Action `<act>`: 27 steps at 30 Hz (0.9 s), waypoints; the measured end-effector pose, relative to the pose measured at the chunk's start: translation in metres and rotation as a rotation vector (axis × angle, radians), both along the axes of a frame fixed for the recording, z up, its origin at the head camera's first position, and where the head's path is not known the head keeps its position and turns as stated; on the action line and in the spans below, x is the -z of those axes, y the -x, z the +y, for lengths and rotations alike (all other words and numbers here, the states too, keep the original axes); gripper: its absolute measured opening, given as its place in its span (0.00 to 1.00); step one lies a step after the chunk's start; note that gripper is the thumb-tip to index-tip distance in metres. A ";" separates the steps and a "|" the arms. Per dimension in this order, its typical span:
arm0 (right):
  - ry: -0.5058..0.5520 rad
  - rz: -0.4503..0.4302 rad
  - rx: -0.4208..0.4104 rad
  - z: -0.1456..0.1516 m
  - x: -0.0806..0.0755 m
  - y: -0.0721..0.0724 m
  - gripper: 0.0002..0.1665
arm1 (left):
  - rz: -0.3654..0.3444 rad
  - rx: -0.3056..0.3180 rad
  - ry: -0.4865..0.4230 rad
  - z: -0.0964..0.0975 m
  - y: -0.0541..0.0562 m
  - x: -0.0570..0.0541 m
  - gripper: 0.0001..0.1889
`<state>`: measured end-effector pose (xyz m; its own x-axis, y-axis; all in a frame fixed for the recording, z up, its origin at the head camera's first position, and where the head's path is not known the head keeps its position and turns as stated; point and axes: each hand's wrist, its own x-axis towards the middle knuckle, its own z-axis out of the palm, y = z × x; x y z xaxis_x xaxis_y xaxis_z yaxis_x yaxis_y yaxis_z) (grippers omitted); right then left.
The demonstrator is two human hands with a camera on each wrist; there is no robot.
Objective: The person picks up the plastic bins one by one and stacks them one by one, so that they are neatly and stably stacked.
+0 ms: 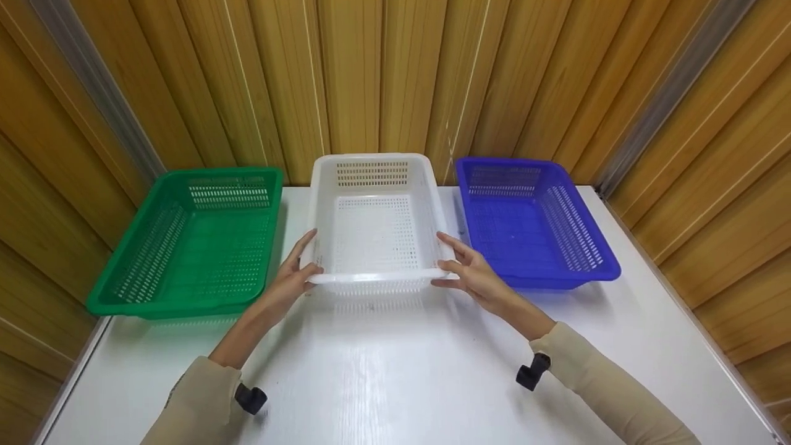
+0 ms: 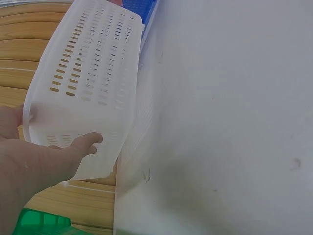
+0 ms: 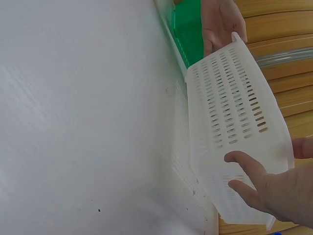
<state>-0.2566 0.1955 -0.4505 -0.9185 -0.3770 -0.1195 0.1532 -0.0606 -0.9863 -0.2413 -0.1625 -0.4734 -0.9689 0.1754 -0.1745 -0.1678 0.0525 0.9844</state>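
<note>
A white slotted plastic basket [image 1: 378, 277] is in the middle of the head view, with nothing inside it. My left hand [image 1: 293, 272] grips its near left corner, thumb over the rim and fingers along the side. At the near right corner my right hand [image 1: 474, 276] holds the rim the same way, with some fingers under it. From the left wrist, the basket's near wall [image 2: 98, 58] shows rows of slots, and the left fingertips [image 2: 93, 138] lie against it. In the right wrist view, two right fingers [image 3: 247, 166] spread over that same wall.
On the left stands a green slotted basket [image 1: 185, 307], and on the right a blue one [image 1: 556, 275]; both hold nothing. All are over a white table [image 1: 371, 383] against a wood-patterned wall [image 1: 383, 74]. A black wrist mount [image 1: 250, 398] hangs at the left sleeve, another [image 1: 531, 372] at the right.
</note>
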 end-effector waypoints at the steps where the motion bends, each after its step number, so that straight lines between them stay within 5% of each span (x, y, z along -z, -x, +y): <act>1: -0.007 0.005 0.008 0.000 -0.001 0.000 0.42 | 0.007 -0.004 -0.015 0.000 -0.001 0.000 0.42; 10: -0.026 0.073 0.110 -0.003 -0.009 0.000 0.35 | 0.068 -0.039 -0.069 0.008 -0.007 -0.017 0.42; 21: -0.029 0.134 0.130 -0.010 -0.040 -0.006 0.37 | 0.087 -0.028 -0.063 -0.006 -0.013 -0.053 0.43; 27: -0.039 0.135 0.139 -0.012 -0.042 -0.008 0.36 | 0.109 -0.009 -0.080 -0.012 -0.013 -0.052 0.42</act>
